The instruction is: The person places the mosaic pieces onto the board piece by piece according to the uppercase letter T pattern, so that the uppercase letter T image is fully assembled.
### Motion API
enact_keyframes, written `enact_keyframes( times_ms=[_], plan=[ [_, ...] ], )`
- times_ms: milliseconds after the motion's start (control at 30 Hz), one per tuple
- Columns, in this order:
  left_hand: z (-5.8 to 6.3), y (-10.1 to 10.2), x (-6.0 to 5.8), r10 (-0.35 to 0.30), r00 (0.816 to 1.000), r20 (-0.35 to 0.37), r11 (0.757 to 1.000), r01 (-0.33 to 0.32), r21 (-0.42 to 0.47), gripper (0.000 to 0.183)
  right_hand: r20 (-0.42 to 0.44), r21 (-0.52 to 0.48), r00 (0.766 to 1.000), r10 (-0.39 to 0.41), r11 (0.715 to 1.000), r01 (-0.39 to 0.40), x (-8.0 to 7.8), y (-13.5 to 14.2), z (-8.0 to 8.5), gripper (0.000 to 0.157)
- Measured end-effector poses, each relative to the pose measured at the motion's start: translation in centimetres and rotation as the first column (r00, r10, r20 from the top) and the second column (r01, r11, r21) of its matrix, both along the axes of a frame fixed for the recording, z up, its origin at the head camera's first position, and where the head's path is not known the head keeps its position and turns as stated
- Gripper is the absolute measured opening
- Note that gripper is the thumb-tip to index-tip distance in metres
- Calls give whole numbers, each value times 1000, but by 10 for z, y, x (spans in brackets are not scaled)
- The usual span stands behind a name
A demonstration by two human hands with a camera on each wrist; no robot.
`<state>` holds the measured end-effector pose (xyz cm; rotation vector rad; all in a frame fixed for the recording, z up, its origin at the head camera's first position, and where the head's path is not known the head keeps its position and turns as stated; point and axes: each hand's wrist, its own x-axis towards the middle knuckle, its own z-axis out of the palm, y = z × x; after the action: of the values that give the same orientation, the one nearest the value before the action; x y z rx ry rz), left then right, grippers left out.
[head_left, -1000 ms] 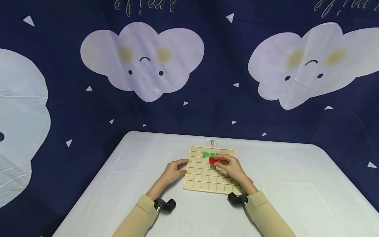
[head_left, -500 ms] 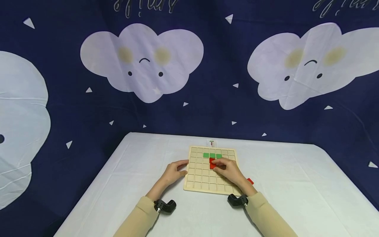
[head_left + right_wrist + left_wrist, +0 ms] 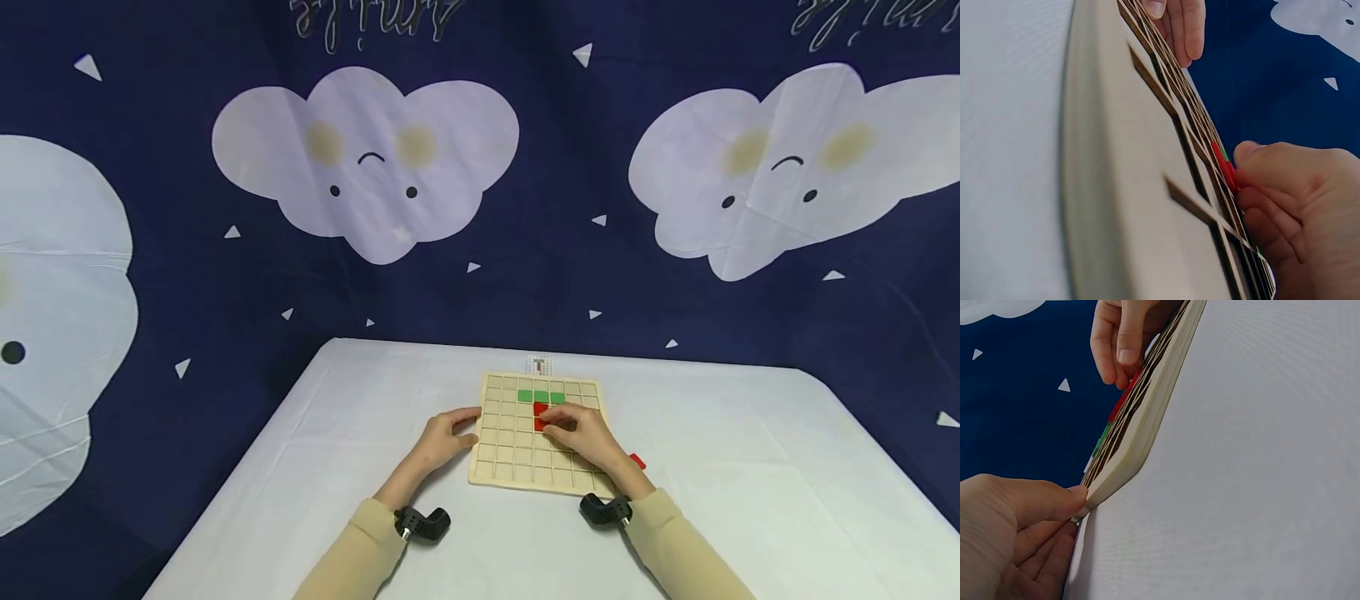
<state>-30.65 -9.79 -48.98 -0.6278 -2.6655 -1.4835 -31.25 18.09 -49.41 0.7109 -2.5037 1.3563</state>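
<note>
A square wooden grid board lies on the white-covered table. Three green tiles form a row near its far side. Below the middle green one, two red tiles sit in line. My right hand is over the board, its thumb and fingertips pinching at the lower red tile; the fingers partly cover it. In the right wrist view the thumb is right at the red edge. My left hand rests thumb and fingertips against the board's left edge, fingers relaxed.
Another red tile lies on the table just right of the board, beside the right forearm. A small printed grid card is beyond the far edge. Behind the table hangs a dark blue cloth with white clouds.
The right hand has come slightly nearer with the red tile; two red tiles now show below the green row where one showed before. The left hand stays at the board's edge.
</note>
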Motion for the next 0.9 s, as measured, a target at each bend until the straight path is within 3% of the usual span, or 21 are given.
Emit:
enact_keyframes(
  times_ms=[133,267,333,400,467,567,667,767,900],
  plan=[
    [-2,0,1,-1,1000,-5,1000,1,-7,47,160,-208,986,38,978,-4,-1,3,7,30],
    [-2,0,2,3,1000,-12,1000,-4,-13,47,269,-483,941,207,874,-55,-2,12,28,42],
    [-1,0,1,6,1000,-9,1000,-6,-17,47,275,-560,913,300,822,-102,-1,20,41,44],
    [0,0,0,9,1000,-13,1000,-9,-17,47,264,-593,894,363,792,-147,0,31,55,43],
    [1,1,-2,4,1000,-24,1000,-5,-22,47,242,-559,899,366,810,-179,1,45,66,42],
    [2,3,-3,2,1000,-22,1000,-3,-19,47,245,-427,925,292,889,-167,7,67,75,41],
    [1,3,-2,2,1000,-8,1000,-2,-17,47,288,-284,938,191,953,-107,19,88,72,41],
    [0,2,0,0,1000,-9,1000,0,-16,46,318,-207,939,129,976,-65,32,106,62,40],
    [-2,1,0,-14,999,-35,1000,14,-16,46,310,-174,947,86,984,-32,46,122,46,37]
  ],
)
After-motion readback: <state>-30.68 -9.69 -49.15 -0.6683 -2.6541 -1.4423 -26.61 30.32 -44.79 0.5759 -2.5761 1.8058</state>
